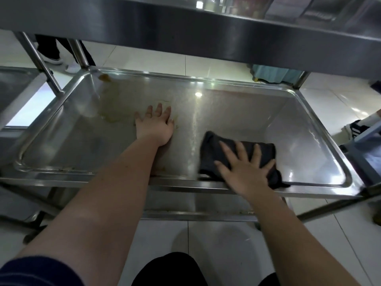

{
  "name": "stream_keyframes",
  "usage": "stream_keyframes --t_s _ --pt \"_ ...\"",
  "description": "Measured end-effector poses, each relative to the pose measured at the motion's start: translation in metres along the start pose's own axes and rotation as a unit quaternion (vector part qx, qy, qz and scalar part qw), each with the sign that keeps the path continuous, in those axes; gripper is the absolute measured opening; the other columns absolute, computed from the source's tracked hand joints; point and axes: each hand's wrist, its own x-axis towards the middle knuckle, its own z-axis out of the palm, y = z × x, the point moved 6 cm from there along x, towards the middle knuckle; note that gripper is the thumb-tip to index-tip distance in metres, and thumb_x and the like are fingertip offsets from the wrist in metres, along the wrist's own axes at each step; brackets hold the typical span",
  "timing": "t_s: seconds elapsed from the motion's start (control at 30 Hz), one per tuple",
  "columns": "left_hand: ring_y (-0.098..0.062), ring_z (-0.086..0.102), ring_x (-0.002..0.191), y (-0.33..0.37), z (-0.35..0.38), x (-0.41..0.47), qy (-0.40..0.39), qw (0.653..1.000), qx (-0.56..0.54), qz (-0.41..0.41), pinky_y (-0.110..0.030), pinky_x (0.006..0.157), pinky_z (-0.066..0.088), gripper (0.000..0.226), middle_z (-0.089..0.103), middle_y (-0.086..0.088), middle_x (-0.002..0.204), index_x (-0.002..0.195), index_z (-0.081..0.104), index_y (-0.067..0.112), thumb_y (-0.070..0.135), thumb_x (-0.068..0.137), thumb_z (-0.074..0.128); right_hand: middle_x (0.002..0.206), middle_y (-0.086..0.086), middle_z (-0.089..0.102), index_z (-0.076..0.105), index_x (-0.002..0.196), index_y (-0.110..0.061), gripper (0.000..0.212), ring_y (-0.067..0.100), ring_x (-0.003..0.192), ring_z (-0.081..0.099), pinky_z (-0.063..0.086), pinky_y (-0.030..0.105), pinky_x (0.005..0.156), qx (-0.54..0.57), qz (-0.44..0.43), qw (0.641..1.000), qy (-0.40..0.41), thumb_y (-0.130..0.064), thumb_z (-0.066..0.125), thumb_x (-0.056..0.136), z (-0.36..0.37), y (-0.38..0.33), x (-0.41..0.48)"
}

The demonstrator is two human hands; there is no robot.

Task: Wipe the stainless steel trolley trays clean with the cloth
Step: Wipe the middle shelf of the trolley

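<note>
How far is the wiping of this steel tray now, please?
Done: the tray's right part looks clean. In hand: the right hand presses the dark folded cloth flat there. Left: yellowish-brown stains by the bare left hand in the stainless steel trolley tray.

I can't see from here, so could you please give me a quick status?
Right hand flat on cloth. Left hand flat on tray, empty. Yellow-brown stains far left.

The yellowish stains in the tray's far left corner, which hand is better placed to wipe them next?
Probably the right hand: it already presses the dark cloth flat. The left hand lies nearer the stains but is bare, palm down on the tray.
</note>
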Motion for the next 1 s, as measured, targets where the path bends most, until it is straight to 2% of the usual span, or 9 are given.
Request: stream_keyframes --t_s 0.1,0.17,0.23,0.3,0.43,0.57,0.67,0.87,1.0 --pt "-0.022 -0.002 0.151 -0.005 -0.003 0.004 -0.035 0.998 -0.046 0.010 -0.058 0.116 0.000 0.054 -0.001 0.009 0.164 0.154 0.009 0.040 0.042 0.103 0.024 0.162 -0.011 -0.020 -0.016 0.142 -0.060 0.062 0.041 0.141 -0.031 -0.023 0.077 0.093 -0.015 -0.074 0.997 -0.025 -0.075 0.012 0.089 0.016 -0.095 -0.010" --pt "-0.021 -0.003 0.151 -0.012 -0.009 0.006 -0.052 0.989 -0.140 0.015 -0.053 0.117 -0.003 0.053 -0.002 0.010 0.164 0.154 0.011 0.041 0.035 0.104 0.028 0.161 -0.009 -0.024 -0.016 0.145 -0.055 0.062 0.045 0.138 -0.034 -0.024 0.078 0.090 -0.026 -0.095 0.994 -0.051 -0.071 0.012 0.092 0.021 -0.138 -0.017" --pt "-0.022 -0.004 0.151 -0.024 -0.024 0.005 -0.037 0.967 -0.251 0.014 -0.045 0.120 -0.003 0.051 -0.001 0.008 0.164 0.154 0.016 0.038 0.027 0.106 0.030 0.161 -0.010 -0.024 -0.017 0.145 -0.055 0.062 0.044 0.138 -0.035 -0.023 0.077 0.094 -0.010 -0.102 0.992 -0.073 -0.071 0.013 0.093 0.022 -0.151 -0.018" --pt "-0.023 -0.003 0.151 -0.038 -0.041 -0.002 -0.002 0.958 -0.285 0.008 -0.042 0.121 -0.001 0.049 0.003 0.004 0.164 0.153 0.023 0.034 0.024 0.106 0.032 0.162 -0.015 -0.016 -0.012 0.145 -0.058 0.060 0.040 0.141 -0.032 -0.026 0.072 0.097 0.036 -0.112 0.991 -0.062 -0.074 0.011 0.091 0.013 -0.137 -0.014" --pt "-0.022 -0.001 0.151 -0.026 -0.051 -0.051 0.029 0.971 -0.229 0.056 -0.039 0.120 -0.003 0.057 0.009 0.001 0.164 0.154 0.024 0.032 0.027 0.101 0.045 0.163 -0.016 0.009 0.011 0.146 -0.056 0.053 0.037 0.146 -0.014 -0.017 0.068 0.106 0.108 -0.076 0.987 0.087 -0.064 0.018 0.094 -0.029 -0.073 0.026" --pt "-0.024 0.000 0.151 0.052 -0.024 -0.115 0.063 0.989 -0.050 0.121 -0.054 0.115 -0.011 0.064 0.010 0.001 0.164 0.156 0.015 0.029 0.048 0.099 0.038 0.164 -0.012 0.010 0.023 0.150 -0.049 0.049 0.036 0.148 -0.010 -0.002 0.060 0.116 0.117 -0.087 0.989 0.039 -0.048 0.031 0.102 -0.035 -0.065 0.092" --pt "-0.022 -0.010 0.150 0.084 -0.001 -0.128 0.035 0.994 0.004 0.103 -0.067 0.107 -0.022 0.071 -0.001 0.007 0.164 0.156 0.002 0.035 0.065 0.095 0.025 0.163 -0.015 0.010 0.026 0.148 -0.051 0.048 0.029 0.150 -0.011 -0.010 0.058 0.115 0.168 -0.095 0.981 -0.020 -0.051 0.033 0.100 -0.027 -0.084 0.125" --pt "-0.025 -0.022 0.147 0.042 0.008 -0.120 0.009 0.997 0.052 0.050 -0.076 0.095 -0.023 0.079 -0.012 0.015 0.162 0.147 -0.010 0.054 0.086 0.077 0.007 0.162 -0.023 -0.001 0.013 0.147 -0.058 0.057 0.032 0.149 -0.014 -0.012 0.068 0.107 0.079 -0.067 0.992 -0.068 -0.068 0.023 0.092 -0.018 -0.095 0.142" --pt "-0.023 -0.026 0.146 -0.009 0.001 -0.121 -0.015 0.999 0.048 0.013 -0.076 0.098 -0.022 0.083 -0.019 0.020 0.160 0.141 -0.014 0.061 0.092 0.066 0.003 0.160 -0.026 -0.009 0.005 0.146 -0.061 0.059 0.037 0.147 -0.019 -0.010 0.074 0.104 0.055 -0.044 0.995 -0.071 -0.074 0.019 0.090 -0.018 -0.101 0.149"
